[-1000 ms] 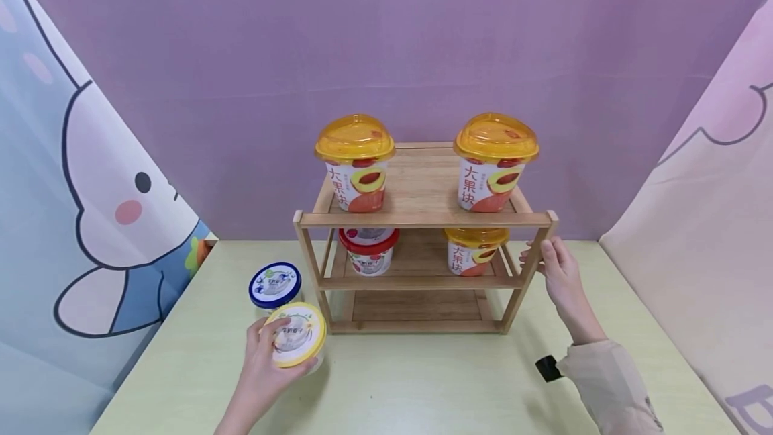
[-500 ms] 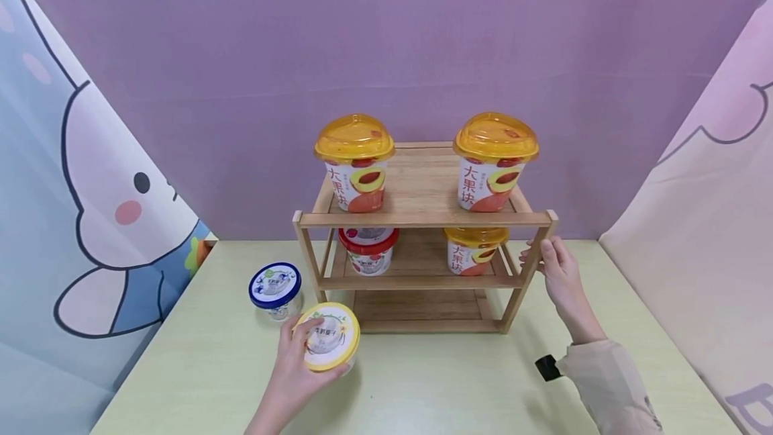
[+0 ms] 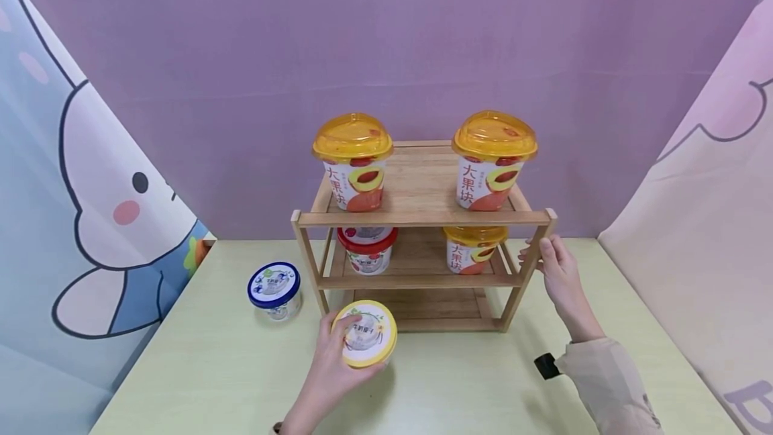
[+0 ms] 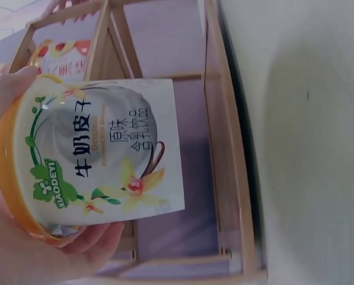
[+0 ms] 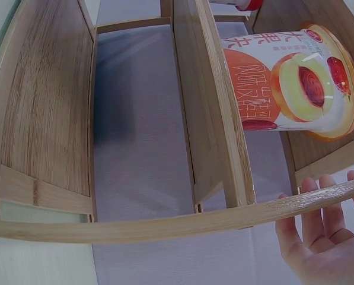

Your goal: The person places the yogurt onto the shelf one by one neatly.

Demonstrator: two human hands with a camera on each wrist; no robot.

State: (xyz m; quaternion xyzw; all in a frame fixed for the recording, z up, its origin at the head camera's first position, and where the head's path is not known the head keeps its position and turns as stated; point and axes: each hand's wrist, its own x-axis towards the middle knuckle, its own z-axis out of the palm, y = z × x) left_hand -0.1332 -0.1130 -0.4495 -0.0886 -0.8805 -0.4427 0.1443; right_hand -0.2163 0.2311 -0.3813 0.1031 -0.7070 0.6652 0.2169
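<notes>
My left hand (image 3: 336,362) grips a white tub with a yellow lid (image 3: 364,335), thumb and fingers around the lid's rim. The left wrist view shows the printed side of this milk pudding tub (image 4: 105,145), held clear of the table. Behind it stands a wooden three-tier shelf rack (image 3: 423,220). My right hand (image 3: 561,270) holds the rack's right front post, with the fingers (image 5: 312,222) around the wood in the right wrist view. A blue-lidded tub (image 3: 275,287) stands on the table to the rack's left.
Two peach yogurt cups with domed orange lids, a left cup (image 3: 354,170) and a right cup (image 3: 492,170), stand on the top tier. The middle tier bears a red-lidded tub (image 3: 370,260) at left and another peach yogurt cup (image 3: 470,257) at right. A purple curtain (image 3: 386,39) hangs behind.
My left hand has carried the yellow-lidded tub to the right, from beside the blue-lidded tub to in front of the rack's bottom tier. My right hand has stayed on the post.
</notes>
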